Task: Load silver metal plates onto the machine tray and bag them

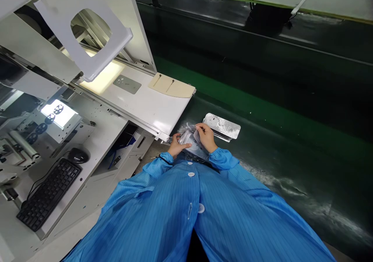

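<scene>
Close in front of my blue coat, both hands are on a clear plastic bag (189,134) with flat pale plates showing through it. My left hand (176,147) grips the bag's left side, its thumb lying across the front. At the bag's upper right, the fingers of my right hand (206,138) pinch the plastic. Just beyond my right hand lies a shiny metal plate (223,125) with rounded corners and small holes near one end. Another layer shows under its lower edge. How many plates are in the bag is hidden.
Left of me, a white conveyor belt (140,106) carries a flat grey plate (127,84). A cream board (171,86) sits at its far edge. The machine bench holds a black keyboard (49,194) and a mouse (78,155). A dark green surface (279,130) stretches to the right.
</scene>
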The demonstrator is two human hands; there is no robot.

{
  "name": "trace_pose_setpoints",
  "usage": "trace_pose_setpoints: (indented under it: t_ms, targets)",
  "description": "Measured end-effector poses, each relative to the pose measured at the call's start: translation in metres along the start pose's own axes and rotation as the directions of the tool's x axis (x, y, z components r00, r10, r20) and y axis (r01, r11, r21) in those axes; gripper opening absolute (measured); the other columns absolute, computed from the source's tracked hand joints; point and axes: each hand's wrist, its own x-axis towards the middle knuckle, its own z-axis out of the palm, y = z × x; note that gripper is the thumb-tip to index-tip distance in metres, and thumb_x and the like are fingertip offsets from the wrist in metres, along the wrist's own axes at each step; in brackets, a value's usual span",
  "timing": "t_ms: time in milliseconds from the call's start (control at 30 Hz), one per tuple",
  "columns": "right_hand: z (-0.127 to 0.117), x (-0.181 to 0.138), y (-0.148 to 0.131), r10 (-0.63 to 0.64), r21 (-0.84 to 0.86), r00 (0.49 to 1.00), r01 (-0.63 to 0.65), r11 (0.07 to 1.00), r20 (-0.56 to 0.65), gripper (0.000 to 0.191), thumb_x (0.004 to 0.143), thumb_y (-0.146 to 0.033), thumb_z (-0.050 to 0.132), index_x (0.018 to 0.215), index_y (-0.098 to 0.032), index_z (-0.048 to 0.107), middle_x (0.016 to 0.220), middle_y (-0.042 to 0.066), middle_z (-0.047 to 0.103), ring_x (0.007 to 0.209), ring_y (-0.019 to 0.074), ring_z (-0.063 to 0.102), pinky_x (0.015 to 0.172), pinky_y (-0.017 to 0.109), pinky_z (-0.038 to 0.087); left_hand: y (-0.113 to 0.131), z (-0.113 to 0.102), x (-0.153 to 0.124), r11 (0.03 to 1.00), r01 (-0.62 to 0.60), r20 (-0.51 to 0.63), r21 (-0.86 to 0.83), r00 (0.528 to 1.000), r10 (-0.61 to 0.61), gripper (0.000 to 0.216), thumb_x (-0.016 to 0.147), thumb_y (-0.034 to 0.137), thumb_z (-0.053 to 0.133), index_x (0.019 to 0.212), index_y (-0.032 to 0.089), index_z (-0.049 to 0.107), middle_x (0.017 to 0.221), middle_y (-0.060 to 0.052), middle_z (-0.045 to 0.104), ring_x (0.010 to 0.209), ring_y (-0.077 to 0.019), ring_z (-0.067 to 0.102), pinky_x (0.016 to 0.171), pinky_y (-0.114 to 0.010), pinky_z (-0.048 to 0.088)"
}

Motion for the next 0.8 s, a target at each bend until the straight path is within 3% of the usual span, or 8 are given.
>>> trace_pose_setpoints:
  t_ms: [133,300,467,567,700,800]
  targets:
    - [-0.003,-0.005,-0.002,-0.030,0.047,0.999,0.029,0.998,0.018,0.027,0.088,-0.043,0.051,0.082,-0.022,0.069,0.098,0.007,0.072,0.096,0.0208,0.065,0.092,0.039,0.050,-0.001,-0.003,0.000,1.000,-0.003,0.033,-0.013,0.999,0.003,0.093,0.044,0.020,0.089,0.120,0.017,0.036,0.100,-0.003,0.050,0.088,-0.0150,0.053,0.081,-0.030,0.042]
    - [0.006,-0.019,-0.007,-0.132,-0.092,0.986,0.142,0.986,0.102,0.026,0.090,-0.038,0.048,0.079,-0.023,0.065,0.100,0.009,0.072,0.098,0.0217,0.064,0.093,0.040,0.049,-0.002,-0.004,0.000,0.998,-0.027,0.085,-0.056,0.996,0.032,0.088,0.049,0.020,0.086,0.120,0.014,0.034,0.099,-0.004,0.051,0.088,-0.0139,0.053,0.084,-0.029,0.041]
    - [0.004,-0.020,-0.011,-0.178,-0.135,0.958,0.212,0.968,0.224,0.029,0.094,-0.034,0.037,0.088,-0.023,0.063,0.109,0.010,0.068,0.105,0.0220,0.060,0.093,0.041,0.047,-0.013,-0.004,0.003,0.997,-0.049,0.054,-0.061,0.997,0.052,0.084,0.053,0.022,0.085,0.120,0.015,0.034,0.104,-0.005,0.052,0.090,-0.0146,0.055,0.085,-0.030,0.043]
    - [0.001,-0.021,-0.028,-0.216,-0.284,0.943,0.286,0.915,0.254,0.030,0.093,-0.038,0.040,0.103,-0.021,0.062,0.121,0.012,0.063,0.115,0.0257,0.053,0.098,0.043,0.041,-0.012,-0.002,0.001,0.999,-0.053,0.013,0.014,0.999,0.053,0.079,0.055,0.013,0.082,0.118,0.015,0.035,0.101,-0.004,0.051,0.086,-0.0134,0.054,0.084,-0.030,0.042]
    - [0.007,-0.020,-0.057,-0.086,-0.586,0.927,0.300,0.753,0.364,0.037,0.089,-0.045,0.050,0.111,-0.018,0.062,0.113,0.016,0.062,0.109,0.0306,0.052,0.090,0.041,0.041,0.001,0.005,-0.007,0.988,-0.089,-0.042,0.128,0.995,0.095,0.072,0.056,-0.005,0.071,0.116,0.014,0.035,0.096,-0.002,0.049,0.082,-0.0112,0.051,0.084,-0.027,0.041]
    - [0.012,-0.015,-0.062,0.032,-0.594,0.909,0.244,0.767,0.416,0.026,0.093,-0.032,0.042,0.098,-0.019,0.063,0.101,0.013,0.064,0.096,0.0260,0.057,0.081,0.036,0.043,0.007,0.008,-0.011,0.991,-0.074,-0.035,0.110,0.996,0.078,0.079,0.050,-0.007,0.076,0.116,0.013,0.035,0.094,0.000,0.047,0.080,-0.0107,0.051,0.081,-0.026,0.041]
